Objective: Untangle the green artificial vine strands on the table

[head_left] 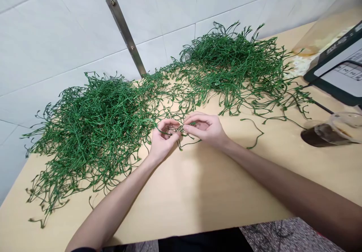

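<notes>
Head view showed the left hand [166,134] and right hand [207,130] pinching green stems [193,123], perhaps joined, before heaps [104,112] lying toward the surface's [169,195] far edge, apparently for easy reach.

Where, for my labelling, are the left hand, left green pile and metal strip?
Left hand [164,141]: head view, hand's middle.
Left green pile [98,120]: head view, centre.
Metal strip [126,35]: head view, its middle.

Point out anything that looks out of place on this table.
One green stem lies alone on the tabletop, to the right of the right hand; it looks stray because most others lie tangled in heaps.
</notes>
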Demonstrator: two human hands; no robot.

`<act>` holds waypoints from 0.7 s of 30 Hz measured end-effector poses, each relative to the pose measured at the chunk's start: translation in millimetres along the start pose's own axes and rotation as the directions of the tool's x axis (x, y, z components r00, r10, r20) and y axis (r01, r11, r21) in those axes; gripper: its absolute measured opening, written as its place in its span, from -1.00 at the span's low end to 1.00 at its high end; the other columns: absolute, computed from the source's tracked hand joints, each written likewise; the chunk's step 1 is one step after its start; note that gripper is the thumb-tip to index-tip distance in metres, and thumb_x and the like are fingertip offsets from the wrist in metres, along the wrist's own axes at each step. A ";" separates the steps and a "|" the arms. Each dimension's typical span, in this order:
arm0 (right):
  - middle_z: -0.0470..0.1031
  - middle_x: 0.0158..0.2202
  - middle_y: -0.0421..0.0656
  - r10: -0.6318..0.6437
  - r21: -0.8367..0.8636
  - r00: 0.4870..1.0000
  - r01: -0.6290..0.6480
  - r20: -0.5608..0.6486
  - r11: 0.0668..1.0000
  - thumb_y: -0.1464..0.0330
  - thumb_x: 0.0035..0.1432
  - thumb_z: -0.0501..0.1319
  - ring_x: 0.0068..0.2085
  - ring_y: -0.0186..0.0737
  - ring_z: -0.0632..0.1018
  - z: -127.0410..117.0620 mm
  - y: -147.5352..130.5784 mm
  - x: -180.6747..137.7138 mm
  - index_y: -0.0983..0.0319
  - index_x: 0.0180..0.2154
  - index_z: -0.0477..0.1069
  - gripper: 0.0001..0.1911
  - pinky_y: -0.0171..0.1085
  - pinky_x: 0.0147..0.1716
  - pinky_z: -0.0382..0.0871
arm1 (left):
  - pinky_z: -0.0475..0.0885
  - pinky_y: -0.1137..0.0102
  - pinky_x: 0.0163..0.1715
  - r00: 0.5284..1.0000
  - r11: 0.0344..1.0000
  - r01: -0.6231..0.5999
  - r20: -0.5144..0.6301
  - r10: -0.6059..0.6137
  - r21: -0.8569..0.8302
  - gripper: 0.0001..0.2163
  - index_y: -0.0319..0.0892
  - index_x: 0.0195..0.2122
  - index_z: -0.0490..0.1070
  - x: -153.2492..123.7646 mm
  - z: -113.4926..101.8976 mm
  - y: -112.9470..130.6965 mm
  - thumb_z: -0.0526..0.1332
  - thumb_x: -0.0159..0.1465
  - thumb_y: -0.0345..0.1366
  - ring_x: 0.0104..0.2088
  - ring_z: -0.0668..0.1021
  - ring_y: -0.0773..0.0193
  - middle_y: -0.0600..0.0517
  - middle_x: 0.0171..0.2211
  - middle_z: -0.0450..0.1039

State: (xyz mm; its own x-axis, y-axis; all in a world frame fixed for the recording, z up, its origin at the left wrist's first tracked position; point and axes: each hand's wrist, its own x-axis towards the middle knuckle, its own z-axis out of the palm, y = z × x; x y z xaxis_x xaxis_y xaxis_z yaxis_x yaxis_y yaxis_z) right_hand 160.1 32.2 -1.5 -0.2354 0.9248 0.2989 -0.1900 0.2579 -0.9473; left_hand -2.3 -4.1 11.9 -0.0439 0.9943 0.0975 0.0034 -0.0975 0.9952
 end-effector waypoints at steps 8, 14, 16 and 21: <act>0.54 -0.35 -0.10 0.022 0.154 0.998 -0.030 0.056 0.988 0.30 -0.09 0.47 -0.27 -0.23 0.55 -1.2 -1.2 0.6 0.22 -0.48 0.59 -0.85 -0.24 -0.26 0.50 | 0.34 0.57 -0.56 0.997 0.997 0.056 0.047 -0.053 -0.056 -0.71 -0.24 -0.50 0.41 -2.6 5.5 -4.7 0.52 -0.08 -0.29 -0.60 0.34 0.55 0.12 -0.49 0.45; 0.59 -0.31 -0.14 0.176 0.273 0.981 -0.192 0.082 0.943 0.38 -0.24 0.54 -0.27 -0.25 0.59 -3.7 1.5 0.9 0.23 -0.27 0.59 -0.62 -0.23 -0.22 0.55 | 0.35 0.54 -0.61 0.996 0.992 0.078 0.040 -0.075 -0.094 -0.70 -0.26 -0.53 0.46 -0.4 3.1 -1.5 0.53 -0.08 -0.22 -0.65 0.39 0.50 0.14 -0.66 0.38; 0.62 -0.27 -0.11 0.219 0.253 0.972 -0.233 0.081 0.939 0.37 -0.25 0.55 -0.21 -0.19 0.62 -4.7 2.3 1.6 0.23 -0.21 0.58 -0.54 -0.20 -0.18 0.56 | 0.39 0.53 -0.58 0.995 0.987 0.077 0.070 -0.068 -0.138 -0.70 -0.25 -0.53 0.43 0.8 1.4 -2.6 0.53 -0.07 -0.24 -0.66 0.41 0.50 0.14 -0.64 0.41; 0.66 -0.31 -0.13 0.301 0.215 0.940 -0.330 0.158 0.919 0.31 -0.19 0.53 -0.18 -0.13 0.66 -5.3 2.0 2.4 0.23 -0.13 0.58 -0.50 -0.21 -0.20 0.59 | 0.48 0.49 -0.49 0.975 0.956 0.155 0.196 -0.107 -0.248 -0.57 -0.20 -0.54 0.22 1.6 -0.8 -6.4 0.54 -0.06 -0.27 -0.67 0.45 0.50 0.19 -0.62 0.44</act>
State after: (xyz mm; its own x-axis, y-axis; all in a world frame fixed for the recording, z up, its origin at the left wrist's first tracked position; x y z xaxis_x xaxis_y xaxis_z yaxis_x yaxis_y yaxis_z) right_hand 164.2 36.5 -3.3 -0.4294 0.9030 0.0140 -0.3018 -0.1288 -0.9446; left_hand -3.2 -1.9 5.7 0.1530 0.9882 -0.0116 -0.2510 0.0502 0.9667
